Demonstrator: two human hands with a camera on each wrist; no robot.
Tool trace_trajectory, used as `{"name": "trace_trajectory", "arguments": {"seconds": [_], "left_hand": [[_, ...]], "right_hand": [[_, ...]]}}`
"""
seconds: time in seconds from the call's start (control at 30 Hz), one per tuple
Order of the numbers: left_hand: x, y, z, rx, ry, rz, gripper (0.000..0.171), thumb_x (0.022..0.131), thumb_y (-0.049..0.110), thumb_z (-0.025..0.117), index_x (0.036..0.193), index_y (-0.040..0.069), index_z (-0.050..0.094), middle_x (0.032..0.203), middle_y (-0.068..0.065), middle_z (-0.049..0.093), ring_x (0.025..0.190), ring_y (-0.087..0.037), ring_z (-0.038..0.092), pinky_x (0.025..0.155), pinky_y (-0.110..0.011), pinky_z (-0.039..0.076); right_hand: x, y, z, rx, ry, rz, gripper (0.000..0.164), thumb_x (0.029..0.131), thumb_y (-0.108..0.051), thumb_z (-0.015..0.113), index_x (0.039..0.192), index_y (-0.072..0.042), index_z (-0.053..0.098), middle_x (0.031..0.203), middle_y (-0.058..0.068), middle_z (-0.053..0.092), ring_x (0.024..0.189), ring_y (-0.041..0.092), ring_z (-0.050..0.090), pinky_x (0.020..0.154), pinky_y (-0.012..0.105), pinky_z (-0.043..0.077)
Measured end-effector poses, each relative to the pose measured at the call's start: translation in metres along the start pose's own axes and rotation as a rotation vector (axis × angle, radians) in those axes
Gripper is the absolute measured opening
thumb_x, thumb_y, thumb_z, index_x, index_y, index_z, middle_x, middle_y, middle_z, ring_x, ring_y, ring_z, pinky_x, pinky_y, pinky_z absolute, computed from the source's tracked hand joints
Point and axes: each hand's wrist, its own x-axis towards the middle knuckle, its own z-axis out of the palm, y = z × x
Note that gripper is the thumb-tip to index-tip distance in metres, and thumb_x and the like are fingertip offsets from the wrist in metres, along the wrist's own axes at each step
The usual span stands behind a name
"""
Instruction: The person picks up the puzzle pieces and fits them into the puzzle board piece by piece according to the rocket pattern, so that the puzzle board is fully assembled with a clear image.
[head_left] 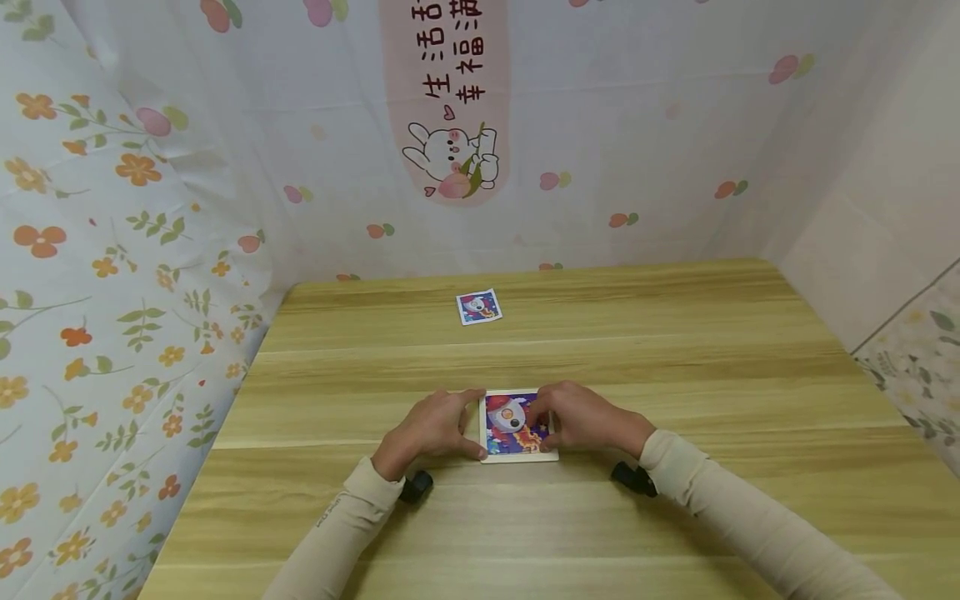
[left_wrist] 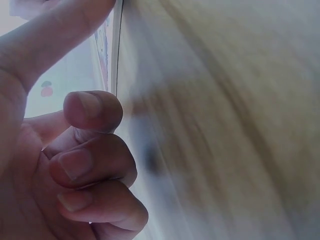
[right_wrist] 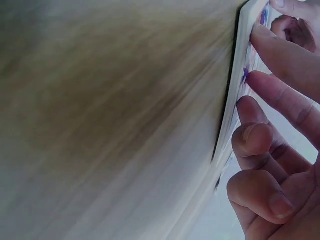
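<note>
A small square puzzle board [head_left: 517,458] with a pale frame lies flat on the table. Its colourful picture shows a white round-headed figure against blue and purple. My left hand [head_left: 433,423] holds the board's left side, index finger at the far corner and thumb at the near one. In the left wrist view, the other fingers [left_wrist: 95,162] are curled beside the frame. Over the right part of the picture is my right hand [head_left: 581,417], covering some of it. Its thumb and extended fingers [right_wrist: 285,97] touch the surface with tips apart, while the remaining fingers are bent.
A loose picture card [head_left: 478,307] with a similar print lies farther back on the wood-grain table [head_left: 675,333]. Behind the table hangs a printed cloth [head_left: 600,100], with a flowered cloth [head_left: 112,250] at the left. Black wrist devices [head_left: 633,477] sit under both wrists.
</note>
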Motion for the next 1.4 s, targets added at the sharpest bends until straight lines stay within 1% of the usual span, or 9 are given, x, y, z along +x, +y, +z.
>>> {"name": "trace_trajectory", "arguments": {"seconds": [0.23,0.47,0.6,0.7,0.87,0.93,1.0,1.1,1.4], "left_hand": [[0.0011,0.0009,0.0013,-0.019,-0.008,-0.007,0.091,0.071,0.038,0.091,0.148,0.014,0.05,0.061,0.004,0.05,0.057,-0.012,0.044,0.052,-0.028,0.031],[0.0024,0.0011,0.0016,0.001,-0.007,-0.001,0.09,0.071,0.039,0.091,0.147,0.013,0.051,0.062,0.005,0.051,0.057,-0.012,0.044,0.052,-0.027,0.031],[0.0022,0.0012,0.0012,0.006,-0.009,0.0,0.09,0.071,0.039,0.091,0.147,0.013,0.051,0.061,0.005,0.05,0.056,-0.011,0.044,0.052,-0.027,0.03],[0.0021,0.0016,0.0004,0.012,-0.005,0.01,0.091,0.07,0.039,0.091,0.147,0.012,0.051,0.061,0.005,0.049,0.055,-0.01,0.043,0.05,-0.027,0.029],[0.0027,0.0024,-0.0004,0.026,0.001,0.018,0.092,0.07,0.039,0.092,0.147,0.012,0.05,0.061,0.005,0.05,0.056,-0.01,0.043,0.051,-0.026,0.029],[0.0027,0.0022,-0.0004,0.033,0.002,0.017,0.092,0.07,0.04,0.092,0.147,0.012,0.051,0.062,0.005,0.051,0.057,-0.01,0.044,0.052,-0.026,0.03],[0.003,0.002,-0.0006,0.04,0.003,0.018,0.092,0.069,0.04,0.092,0.147,0.011,0.051,0.063,0.005,0.051,0.058,-0.01,0.044,0.052,-0.026,0.031],[0.0032,0.0014,-0.0002,0.037,0.002,0.02,0.092,0.069,0.04,0.092,0.147,0.011,0.05,0.063,0.005,0.051,0.057,-0.01,0.044,0.052,-0.026,0.03],[0.0039,-0.0015,0.0008,0.048,0.013,0.024,0.093,0.069,0.044,0.091,0.147,0.013,0.05,0.063,0.005,0.051,0.058,-0.011,0.043,0.053,-0.027,0.031]], "right_hand": [[0.0,0.0022,-0.0006,-0.011,0.006,-0.034,0.027,0.074,-0.024,0.09,0.096,-0.019,0.075,0.089,-0.006,0.066,0.078,0.005,0.054,0.069,0.021,0.046],[0.0,0.0027,-0.0018,-0.012,-0.004,-0.015,0.028,0.074,-0.027,0.09,0.097,-0.019,0.074,0.089,-0.007,0.064,0.079,0.005,0.054,0.071,0.022,0.046],[-0.0021,0.002,-0.0026,-0.016,0.001,0.004,0.03,0.076,-0.031,0.089,0.1,-0.019,0.075,0.094,-0.005,0.064,0.081,0.007,0.054,0.073,0.023,0.046],[-0.0047,0.0022,-0.0023,-0.027,0.021,0.043,0.039,0.075,-0.035,0.089,0.107,-0.02,0.075,0.105,-0.002,0.062,0.088,0.01,0.055,0.079,0.028,0.049],[-0.008,0.0025,-0.0016,-0.039,0.029,0.121,0.071,0.066,-0.046,0.093,0.126,-0.019,0.068,0.131,0.005,0.053,0.105,0.018,0.057,0.092,0.041,0.054],[-0.0084,0.002,-0.0017,-0.04,0.018,0.135,0.083,0.062,-0.049,0.094,0.133,-0.017,0.063,0.137,0.009,0.049,0.109,0.022,0.058,0.094,0.044,0.054],[-0.0087,0.0013,-0.002,-0.041,0.003,0.142,0.09,0.061,-0.05,0.094,0.137,-0.017,0.06,0.139,0.01,0.047,0.112,0.024,0.057,0.095,0.046,0.054],[-0.0092,0.0006,-0.0024,-0.034,-0.014,0.145,0.093,0.061,-0.049,0.095,0.139,-0.015,0.057,0.141,0.011,0.045,0.114,0.026,0.057,0.096,0.047,0.054],[-0.0094,0.0015,-0.0028,-0.033,-0.026,0.155,0.091,0.063,-0.049,0.094,0.138,-0.015,0.057,0.14,0.009,0.046,0.113,0.025,0.058,0.096,0.047,0.053]]}}
